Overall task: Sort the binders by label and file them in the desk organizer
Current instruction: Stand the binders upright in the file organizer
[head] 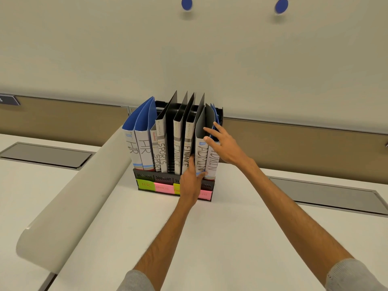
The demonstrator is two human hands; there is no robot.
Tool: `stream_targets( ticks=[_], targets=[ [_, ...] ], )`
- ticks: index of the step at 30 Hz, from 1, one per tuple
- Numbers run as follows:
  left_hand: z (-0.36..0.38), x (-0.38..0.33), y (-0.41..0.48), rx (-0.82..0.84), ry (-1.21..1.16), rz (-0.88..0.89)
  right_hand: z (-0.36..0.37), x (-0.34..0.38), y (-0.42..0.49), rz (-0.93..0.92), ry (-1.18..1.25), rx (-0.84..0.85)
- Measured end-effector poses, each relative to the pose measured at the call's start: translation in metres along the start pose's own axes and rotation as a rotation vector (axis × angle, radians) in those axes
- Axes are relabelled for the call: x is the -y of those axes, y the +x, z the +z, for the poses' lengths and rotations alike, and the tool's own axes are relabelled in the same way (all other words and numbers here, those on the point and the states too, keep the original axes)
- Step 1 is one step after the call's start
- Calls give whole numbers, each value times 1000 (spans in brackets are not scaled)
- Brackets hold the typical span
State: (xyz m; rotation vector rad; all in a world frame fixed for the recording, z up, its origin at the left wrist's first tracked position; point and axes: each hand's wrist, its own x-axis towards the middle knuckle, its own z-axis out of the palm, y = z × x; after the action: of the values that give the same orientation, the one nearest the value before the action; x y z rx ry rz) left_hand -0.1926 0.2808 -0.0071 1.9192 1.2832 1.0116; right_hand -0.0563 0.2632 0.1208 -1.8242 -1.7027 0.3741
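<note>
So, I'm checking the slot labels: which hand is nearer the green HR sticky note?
Left. The left hand is low at the organizer's front, a few notes right of the HR sticky note. The right hand is higher, on the ADMIN binders at the right end.
</note>
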Motion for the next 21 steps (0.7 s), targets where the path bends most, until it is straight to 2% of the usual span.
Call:
stream_targets(
  ticks=[4,10,14,21],
  targets=[
    [-3,8,4,28,89,-24,-2,-2,-7,-34,-39,6],
    [4,8,1,7,215,-14,5,12,-16,-74,-294,-98],
    [-1,8,5,30,308,-25,-1,14,-14,-130,-466,-69],
    [0,12,7,28,575,-23,-11,23,-11,-193,-481,-64]
  ],
)
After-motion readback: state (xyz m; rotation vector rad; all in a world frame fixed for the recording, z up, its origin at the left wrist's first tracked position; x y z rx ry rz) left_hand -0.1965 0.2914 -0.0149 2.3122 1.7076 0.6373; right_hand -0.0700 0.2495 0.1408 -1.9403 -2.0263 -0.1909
